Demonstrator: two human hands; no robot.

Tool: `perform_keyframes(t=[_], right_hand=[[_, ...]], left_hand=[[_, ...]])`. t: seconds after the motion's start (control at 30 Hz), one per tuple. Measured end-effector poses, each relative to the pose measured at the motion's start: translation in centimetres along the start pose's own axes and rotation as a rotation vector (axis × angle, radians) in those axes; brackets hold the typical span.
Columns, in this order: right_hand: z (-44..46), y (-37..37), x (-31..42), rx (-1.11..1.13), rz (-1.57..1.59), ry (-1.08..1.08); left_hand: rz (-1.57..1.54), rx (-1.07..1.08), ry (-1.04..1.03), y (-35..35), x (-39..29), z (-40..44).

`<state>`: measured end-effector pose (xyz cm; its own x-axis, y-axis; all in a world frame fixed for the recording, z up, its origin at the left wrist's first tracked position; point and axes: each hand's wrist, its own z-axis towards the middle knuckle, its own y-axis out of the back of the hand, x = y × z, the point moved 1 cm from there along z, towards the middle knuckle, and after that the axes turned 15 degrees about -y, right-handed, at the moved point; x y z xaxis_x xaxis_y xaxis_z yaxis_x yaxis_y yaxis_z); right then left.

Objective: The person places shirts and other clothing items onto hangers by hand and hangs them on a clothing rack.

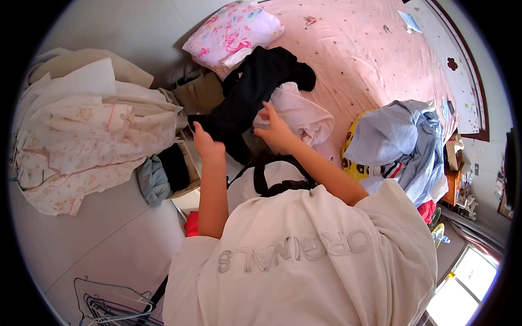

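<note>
A black garment [254, 84] lies crumpled at the near edge of the bed, one part stretching left and another hanging down toward me. My left hand [207, 142] is at its left end, a finger pointing up against the dark cloth and the thumb sticking out to the side. Over the garment's right side is my right hand [273, 130], index finger and thumb spread apart. Some fingertips of both hands are hard to make out against the black. A pale pink cloth [302, 114] lies bunched just beyond my right hand.
Light patterned clothes [81, 146] hang at the left. Below them an open drawer or box [191, 163] holds folded cloth. On the pink bed [359, 49] are a floral pillow [234, 32] and a pile of blue striped clothes [399, 136]. Wire hangers [111, 304] stand at lower left.
</note>
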<state>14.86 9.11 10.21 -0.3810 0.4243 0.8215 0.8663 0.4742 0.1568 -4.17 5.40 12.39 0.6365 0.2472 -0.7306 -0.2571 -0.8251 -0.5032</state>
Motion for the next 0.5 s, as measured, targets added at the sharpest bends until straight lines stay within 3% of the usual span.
perform_keyframes(t=[0.03,0.1,0.13,0.2,0.33,0.43,0.5], right_hand=[[1.4,-0.2,-2.0,0.063,0.122,-0.23],[2.7,0.2,-3.6,0.165,0.706,-0.704],[2.9,0.1,-3.6,0.213,0.998,-0.939],[3.4,-0.3,-2.6,0.214,0.967,-0.801],[2.9,-1.0,1.2,0.41,1.038,-0.629],[4.5,-0.7,-0.1,0.279,1.001,-0.561],[4.9,1.1,-1.2,0.171,0.984,-0.513]], left_hand=[[-0.023,0.026,0.045,0.1,-0.3,0.3],[-0.067,0.076,0.135,0.2,-1.0,0.5],[0.043,0.175,0.0,-1.0,-2.2,-0.9],[0.267,0.372,-0.271,-3.1,-3.9,-4.3],[0.153,0.364,-0.106,-2.6,-3.4,-6.1],[0.152,0.249,-0.082,-1.4,-2.9,-5.7],[0.24,0.303,-0.036,0.3,-1.9,-4.3]])
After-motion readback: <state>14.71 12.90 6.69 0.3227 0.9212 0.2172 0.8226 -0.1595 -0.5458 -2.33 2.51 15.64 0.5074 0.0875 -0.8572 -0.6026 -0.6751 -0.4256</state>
